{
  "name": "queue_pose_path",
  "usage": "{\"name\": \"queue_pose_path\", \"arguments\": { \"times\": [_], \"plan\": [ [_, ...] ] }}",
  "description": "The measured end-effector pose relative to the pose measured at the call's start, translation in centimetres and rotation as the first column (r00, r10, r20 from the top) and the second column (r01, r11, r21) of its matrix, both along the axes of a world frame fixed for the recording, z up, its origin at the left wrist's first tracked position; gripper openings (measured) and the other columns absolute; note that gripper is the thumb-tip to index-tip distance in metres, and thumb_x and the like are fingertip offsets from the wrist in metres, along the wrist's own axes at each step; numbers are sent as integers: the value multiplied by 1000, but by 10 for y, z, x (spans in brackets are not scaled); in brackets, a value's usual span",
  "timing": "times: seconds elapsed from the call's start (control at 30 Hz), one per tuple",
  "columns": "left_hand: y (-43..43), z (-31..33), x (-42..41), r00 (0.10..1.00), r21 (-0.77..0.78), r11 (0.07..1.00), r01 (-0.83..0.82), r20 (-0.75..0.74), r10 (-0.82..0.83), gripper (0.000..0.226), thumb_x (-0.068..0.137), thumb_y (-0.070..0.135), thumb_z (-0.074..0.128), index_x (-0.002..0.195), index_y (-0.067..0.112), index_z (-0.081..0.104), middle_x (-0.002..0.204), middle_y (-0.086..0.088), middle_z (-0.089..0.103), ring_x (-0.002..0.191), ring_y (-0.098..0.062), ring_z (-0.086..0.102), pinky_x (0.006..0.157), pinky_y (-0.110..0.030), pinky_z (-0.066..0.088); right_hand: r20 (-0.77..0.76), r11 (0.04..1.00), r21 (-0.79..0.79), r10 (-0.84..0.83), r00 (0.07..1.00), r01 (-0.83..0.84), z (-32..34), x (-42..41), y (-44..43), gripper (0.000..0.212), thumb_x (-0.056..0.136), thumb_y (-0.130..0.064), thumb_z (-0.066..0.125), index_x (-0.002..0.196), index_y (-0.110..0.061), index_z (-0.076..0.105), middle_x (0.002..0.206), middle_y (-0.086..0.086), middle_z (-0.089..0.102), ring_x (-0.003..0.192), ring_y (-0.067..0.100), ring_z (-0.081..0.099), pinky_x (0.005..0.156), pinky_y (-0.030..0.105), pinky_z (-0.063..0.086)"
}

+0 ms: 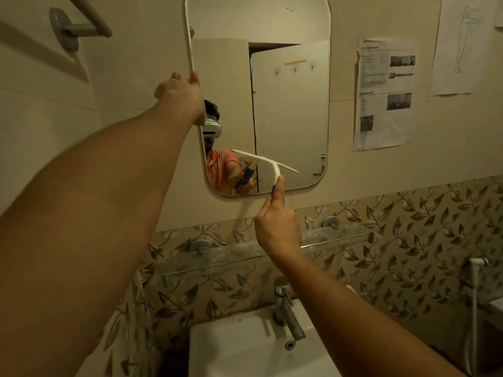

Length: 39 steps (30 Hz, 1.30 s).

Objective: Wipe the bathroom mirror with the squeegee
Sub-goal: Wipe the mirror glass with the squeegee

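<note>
Left hand (181, 95) is clamped on the left edge of the mirror (288, 118), fingers curled round the rim. Right hand (276, 227) grips the squeegee (276, 174) by its blue handle, thumb up along it. The blade is against the lower glass, tilted, left end higher. Shelf (334, 239) sits just below the mirror, with tap (284, 308) and sink (239, 346) under that.
</note>
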<state>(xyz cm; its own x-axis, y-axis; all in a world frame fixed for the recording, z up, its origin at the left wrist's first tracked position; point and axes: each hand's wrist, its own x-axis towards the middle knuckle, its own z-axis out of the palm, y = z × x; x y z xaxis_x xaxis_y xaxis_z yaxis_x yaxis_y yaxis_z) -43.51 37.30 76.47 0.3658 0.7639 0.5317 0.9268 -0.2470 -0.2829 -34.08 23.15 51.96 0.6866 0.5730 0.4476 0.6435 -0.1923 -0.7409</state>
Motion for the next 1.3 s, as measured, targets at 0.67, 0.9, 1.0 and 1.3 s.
{"name": "queue_pose_path", "arguments": {
  "times": [0.67,0.9,1.0,1.3],
  "plan": [
    [4,-3,-4,1000,-34,999,22,8,-22,100,93,40,62,159,22,-11,164,-24,-1,146,-44,22,107,-56,37,-115,991,-79,96,989,-105,-42,-55,-2,69,109,-29,29,158,-40,-18,88,9,60,73,21,60,62,37,53],
    [1,-2,-3,1000,-53,998,15,24,-14,98,94,35,61,158,21,-12,164,-24,-3,148,-41,20,107,-56,37,-80,978,-165,114,990,-126,-49,-49,-8,56,108,-34,25,157,-40,0,92,9,65,79,25,65,73,46,60],
    [-3,1,-3,999,-84,996,24,30,-21,98,92,33,61,159,22,-10,163,-24,1,145,-42,25,107,-56,38,-91,979,-150,124,988,-136,-52,-46,-18,52,108,-37,25,155,-42,2,87,6,66,74,24,66,67,45,61],
    [-11,3,-8,1000,-130,992,6,17,-4,100,90,31,65,159,20,-7,157,-23,13,137,-41,34,104,-54,42,12,963,-256,95,995,-88,-23,1,-41,50,106,-33,30,154,-38,20,83,3,63,73,21,62,61,36,53]
  ]
}}
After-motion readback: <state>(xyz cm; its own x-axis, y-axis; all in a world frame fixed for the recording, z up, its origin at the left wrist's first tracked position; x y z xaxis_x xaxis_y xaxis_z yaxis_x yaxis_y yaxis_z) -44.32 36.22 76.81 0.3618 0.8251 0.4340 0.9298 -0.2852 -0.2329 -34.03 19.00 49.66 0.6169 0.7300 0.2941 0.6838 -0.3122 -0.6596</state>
